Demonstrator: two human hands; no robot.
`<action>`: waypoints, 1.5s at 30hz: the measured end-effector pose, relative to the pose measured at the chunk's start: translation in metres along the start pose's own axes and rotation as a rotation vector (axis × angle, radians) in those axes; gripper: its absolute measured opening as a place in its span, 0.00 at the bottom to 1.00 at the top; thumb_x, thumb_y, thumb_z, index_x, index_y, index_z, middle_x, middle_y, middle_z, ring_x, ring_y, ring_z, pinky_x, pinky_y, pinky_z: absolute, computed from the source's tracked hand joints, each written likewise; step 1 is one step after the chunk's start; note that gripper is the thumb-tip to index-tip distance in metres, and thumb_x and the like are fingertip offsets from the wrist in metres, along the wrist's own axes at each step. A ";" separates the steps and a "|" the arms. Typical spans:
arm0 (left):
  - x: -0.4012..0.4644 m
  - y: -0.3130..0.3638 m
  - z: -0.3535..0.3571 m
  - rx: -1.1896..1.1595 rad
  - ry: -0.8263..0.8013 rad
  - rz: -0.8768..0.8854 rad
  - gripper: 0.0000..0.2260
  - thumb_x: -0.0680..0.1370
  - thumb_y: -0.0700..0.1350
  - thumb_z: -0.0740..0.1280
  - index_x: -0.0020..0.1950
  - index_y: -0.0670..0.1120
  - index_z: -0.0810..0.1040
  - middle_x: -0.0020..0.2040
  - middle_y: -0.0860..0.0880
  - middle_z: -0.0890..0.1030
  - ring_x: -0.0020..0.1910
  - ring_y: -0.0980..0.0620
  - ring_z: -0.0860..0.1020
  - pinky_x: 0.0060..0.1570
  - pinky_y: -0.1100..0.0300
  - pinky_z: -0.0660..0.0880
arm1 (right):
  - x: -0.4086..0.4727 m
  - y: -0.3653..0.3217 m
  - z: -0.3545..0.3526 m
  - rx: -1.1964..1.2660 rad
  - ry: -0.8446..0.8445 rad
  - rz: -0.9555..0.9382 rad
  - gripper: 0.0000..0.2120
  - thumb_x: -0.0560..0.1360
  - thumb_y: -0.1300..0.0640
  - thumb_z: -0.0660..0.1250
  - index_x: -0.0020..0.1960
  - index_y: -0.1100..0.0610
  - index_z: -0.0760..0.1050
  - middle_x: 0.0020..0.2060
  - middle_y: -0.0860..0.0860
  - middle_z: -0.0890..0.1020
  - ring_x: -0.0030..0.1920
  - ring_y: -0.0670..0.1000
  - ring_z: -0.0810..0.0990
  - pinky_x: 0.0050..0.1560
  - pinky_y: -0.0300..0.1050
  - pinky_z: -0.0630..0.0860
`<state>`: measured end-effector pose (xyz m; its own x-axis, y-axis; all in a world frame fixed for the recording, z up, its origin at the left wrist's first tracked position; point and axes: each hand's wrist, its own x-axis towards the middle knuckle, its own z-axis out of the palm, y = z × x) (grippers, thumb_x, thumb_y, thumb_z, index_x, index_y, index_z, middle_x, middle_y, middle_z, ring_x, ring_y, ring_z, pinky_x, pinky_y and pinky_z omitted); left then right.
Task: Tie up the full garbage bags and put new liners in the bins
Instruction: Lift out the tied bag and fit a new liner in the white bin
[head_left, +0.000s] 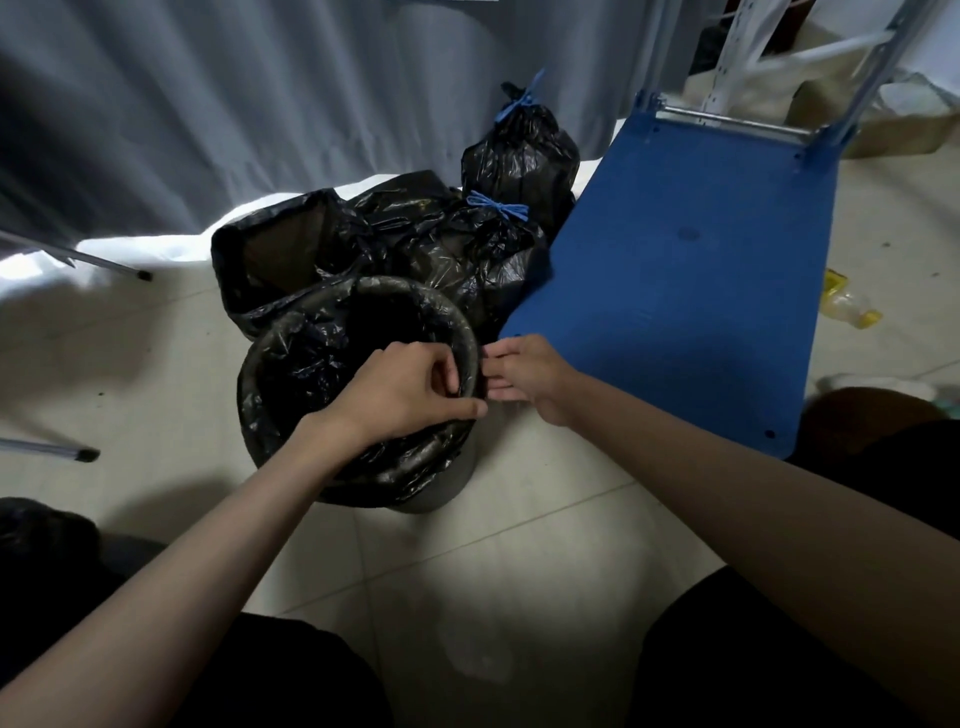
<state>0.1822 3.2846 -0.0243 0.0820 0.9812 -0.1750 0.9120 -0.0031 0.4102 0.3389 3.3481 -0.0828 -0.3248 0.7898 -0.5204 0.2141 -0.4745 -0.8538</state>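
Left hand pinching liner at bin rim's right edge; right hand fingers straight, touching just outside it.

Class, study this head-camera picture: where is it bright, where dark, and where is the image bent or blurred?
Head view: light falls on the white sheet by the curtain; the corners darken; the black liner in the round bin swallows detail, glinting on creases; the wide lens bows the blue cart deck; the left hand and right hand look slightly soft.
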 end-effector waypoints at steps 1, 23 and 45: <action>0.000 0.001 0.002 -0.004 0.041 0.011 0.18 0.65 0.64 0.75 0.40 0.52 0.78 0.32 0.56 0.79 0.35 0.58 0.78 0.41 0.57 0.74 | -0.001 -0.001 0.001 0.000 0.007 -0.008 0.08 0.79 0.64 0.67 0.58 0.61 0.76 0.48 0.56 0.82 0.50 0.52 0.81 0.46 0.40 0.80; -0.004 0.002 0.005 0.152 -0.126 0.029 0.24 0.59 0.70 0.73 0.41 0.53 0.78 0.32 0.58 0.78 0.36 0.63 0.74 0.51 0.56 0.68 | 0.010 -0.004 -0.005 -0.169 0.037 -0.042 0.06 0.80 0.58 0.63 0.49 0.53 0.78 0.46 0.55 0.83 0.46 0.52 0.82 0.53 0.50 0.81; -0.008 0.017 0.021 -0.028 0.028 0.046 0.08 0.65 0.52 0.74 0.41 0.51 0.83 0.31 0.57 0.79 0.39 0.55 0.80 0.51 0.54 0.76 | 0.023 0.004 -0.009 -0.146 0.260 -0.024 0.10 0.77 0.62 0.60 0.37 0.55 0.72 0.36 0.56 0.78 0.36 0.54 0.78 0.40 0.51 0.81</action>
<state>0.2057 3.2728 -0.0342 0.1118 0.9852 -0.1303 0.8961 -0.0433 0.4418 0.3403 3.3680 -0.0985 -0.0886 0.8822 -0.4625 0.3459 -0.4081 -0.8448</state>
